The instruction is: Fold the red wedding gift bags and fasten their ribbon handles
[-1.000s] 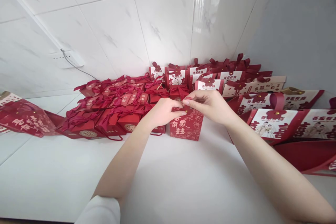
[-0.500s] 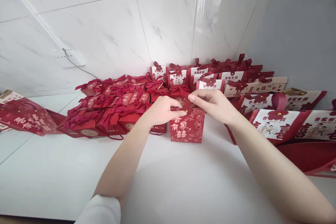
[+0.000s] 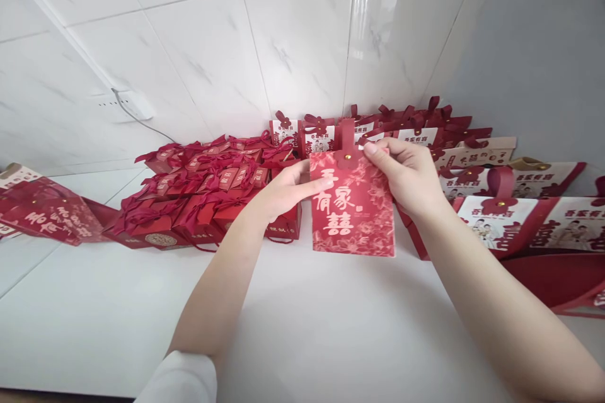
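Note:
I hold a red gift bag (image 3: 353,211) with gold characters and a flower pattern up off the white surface (image 3: 302,321), its front turned toward me. My right hand (image 3: 410,177) pinches its top right corner beside the dark red flap and gold snap. My left hand (image 3: 289,189) grips the bag's left edge with thumb and fingers closed on it.
Several small red ribbon-tied boxes (image 3: 198,192) lie packed at the left. White-and-red gift bags (image 3: 491,217) stand in rows behind and to the right. More flat red bags (image 3: 47,214) lie at the far left. A tiled wall with a socket (image 3: 135,104) rises behind.
The red bag has been lifted off the surface and brought toward me, now looking larger. Both hands rose with it; before they were pressing the flap's snap on top of the standing bag.

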`<state>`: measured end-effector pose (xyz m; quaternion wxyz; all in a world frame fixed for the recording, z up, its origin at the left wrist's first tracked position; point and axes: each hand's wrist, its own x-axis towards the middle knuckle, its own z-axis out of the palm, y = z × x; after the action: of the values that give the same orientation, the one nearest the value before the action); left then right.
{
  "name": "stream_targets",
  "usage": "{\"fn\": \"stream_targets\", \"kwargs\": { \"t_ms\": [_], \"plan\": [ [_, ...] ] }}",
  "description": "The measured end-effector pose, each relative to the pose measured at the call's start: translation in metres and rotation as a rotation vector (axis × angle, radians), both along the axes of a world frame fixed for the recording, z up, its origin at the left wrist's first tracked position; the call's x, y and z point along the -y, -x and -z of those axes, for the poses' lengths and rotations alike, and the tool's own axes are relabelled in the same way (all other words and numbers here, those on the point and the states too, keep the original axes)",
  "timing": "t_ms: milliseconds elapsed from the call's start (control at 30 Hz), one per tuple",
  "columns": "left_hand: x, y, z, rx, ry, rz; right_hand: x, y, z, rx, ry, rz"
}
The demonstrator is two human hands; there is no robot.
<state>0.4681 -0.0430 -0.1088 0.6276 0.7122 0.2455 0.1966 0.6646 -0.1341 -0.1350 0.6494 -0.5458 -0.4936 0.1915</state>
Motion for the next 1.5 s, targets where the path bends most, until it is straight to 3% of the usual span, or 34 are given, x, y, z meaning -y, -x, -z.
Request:
{"fn": "stream_targets", "kwargs": {
  "t_ms": [133, 233, 400, 600, 767, 933, 1200, 1267, 1400, 1500],
  "plan": [
    [0.003, 0.002, -0.001, -0.131, 0.053, 0.156, -0.003, -0.004, 0.001, -0.147, -0.087, 0.109],
    [0.006, -0.001, 0.004, -0.166, 0.132, 0.125, -0.002, -0.005, 0.001, -0.229, -0.140, 0.153],
    [0.009, -0.009, 0.009, 0.040, 0.224, 0.041, -0.002, -0.006, 0.002, -0.252, -0.163, 0.217],
    [0.001, -0.008, 0.005, 0.146, 0.306, -0.092, -0.010, -0.014, 0.002, -0.329, 0.006, -0.071],
    [-0.006, -0.002, 0.002, 0.168, 0.295, -0.182, -0.008, -0.017, 0.002, -0.247, 0.087, -0.086],
    [-0.006, -0.004, 0.004, 0.221, 0.261, -0.164, 0.000, -0.009, 0.000, -0.123, 0.137, -0.268],
    [-0.002, -0.005, 0.001, 0.267, 0.207, -0.121, 0.003, -0.006, -0.004, -0.047, 0.120, -0.373],
    [-0.002, -0.006, 0.003, 0.301, 0.180, -0.183, 0.004, -0.005, -0.004, -0.030, 0.092, -0.362],
    [-0.008, -0.011, 0.013, 0.375, 0.145, -0.432, 0.006, 0.000, -0.004, 0.020, 0.083, -0.333],
    [-0.013, -0.012, 0.015, 0.355, 0.166, -0.411, 0.013, 0.002, -0.009, 0.124, 0.111, -0.392]
  ]
}}
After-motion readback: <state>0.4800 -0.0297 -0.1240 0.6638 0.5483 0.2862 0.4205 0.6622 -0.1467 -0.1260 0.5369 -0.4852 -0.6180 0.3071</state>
